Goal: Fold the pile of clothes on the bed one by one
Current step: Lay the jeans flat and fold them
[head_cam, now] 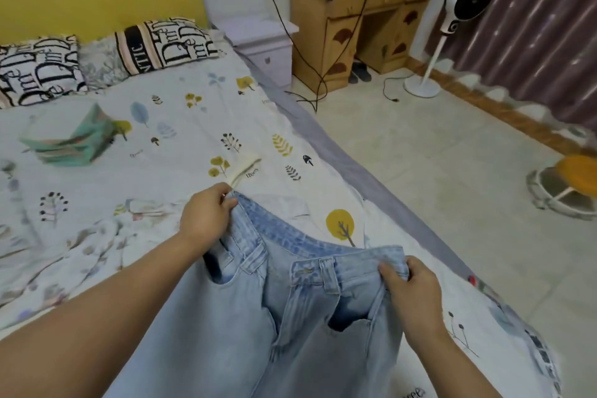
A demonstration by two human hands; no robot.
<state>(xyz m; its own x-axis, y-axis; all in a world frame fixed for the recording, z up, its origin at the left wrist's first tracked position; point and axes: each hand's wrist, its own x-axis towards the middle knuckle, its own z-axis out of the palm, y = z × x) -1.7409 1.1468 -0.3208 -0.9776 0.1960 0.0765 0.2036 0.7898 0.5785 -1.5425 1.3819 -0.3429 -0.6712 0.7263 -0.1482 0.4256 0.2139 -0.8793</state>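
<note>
A pair of light blue jeans (pixel 258 317) hangs in front of me above the bed (pixel 161 126), waistband up and stretched wide. My left hand (pixel 206 213) pinches the far left end of the waistband. At the waistband's right end, my right hand (pixel 410 287) grips the denim with curled fingers. The legs drop out of view at the bottom. A folded green striped garment (pixel 74 142) lies on the bed to the far left. A small cream garment (pixel 245 166) lies just beyond my left hand.
Two lettered pillows (pixel 164 42) lie at the yellow headboard. To the right of the bed are a lilac nightstand (pixel 268 42), a wooden desk (pixel 358 19) with hanging cables, a white standing fan (pixel 465 0), curtains and a tiled floor (pixel 436 171).
</note>
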